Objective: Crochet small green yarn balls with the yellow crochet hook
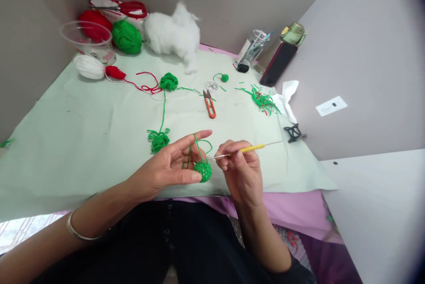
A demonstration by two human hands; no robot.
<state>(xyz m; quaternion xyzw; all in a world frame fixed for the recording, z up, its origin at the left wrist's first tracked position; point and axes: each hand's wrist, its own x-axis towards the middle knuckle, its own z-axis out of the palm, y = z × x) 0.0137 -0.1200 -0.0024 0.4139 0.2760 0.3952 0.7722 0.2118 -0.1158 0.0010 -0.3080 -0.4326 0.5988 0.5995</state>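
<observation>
Ball (203,172), crocheted, green, held up over the near part of the cloth (83,142). Pinched in left hand (166,164): thumb pressed on its lower left side, opposing fingertips hidden behind, can't tell exactly where. Left index stretched out nearly straight, yarn (198,146) looped over it and running down to the top of the ball; other left fingers curled in. Right hand (244,169) gripping hook (252,148) by yellow handle, thumb and fingers pressed together around it, metal tip at the ball's top edge; in a stitch or just beside, too small to tell. Nearby: near bundle (160,141) of loose green strands left of the ball, far bundle (169,81) beyond, snips (210,105) lying apart, scraps (264,100) off to the right. Handling, by judgement: very light, soft, springy, probably a bit squashable; not slippery, not fragile, though any open loop likely easy to pull out. Best hold: 1 thumb plus 1 or 2 fingers low on the side, clear of the working edge, lightly, no crushing; yarn kept slack enough to slide over index.
</observation>
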